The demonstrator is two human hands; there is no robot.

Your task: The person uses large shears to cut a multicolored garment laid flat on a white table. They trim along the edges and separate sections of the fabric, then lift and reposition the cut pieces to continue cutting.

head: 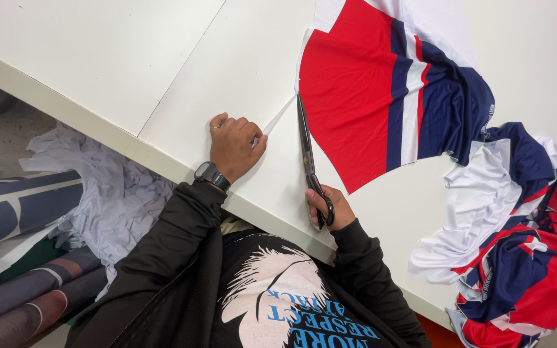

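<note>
Your right hand [327, 207] grips black scissors [307, 151], blades along the red-white-navy fabric panel's [381, 96] left edge. Left hand [233, 147], left of the scissors, pinches the white offcut strip [278, 119] w/ fingers together.

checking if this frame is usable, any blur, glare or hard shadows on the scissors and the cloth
Head view: even, soft light, no glare on the white table; the scissors and the red, white and navy fabric are sharp; only faint shadows under the left hand and the right hand; the frame is tilted; the fabric pile at the right edge is slightly soft.
</note>
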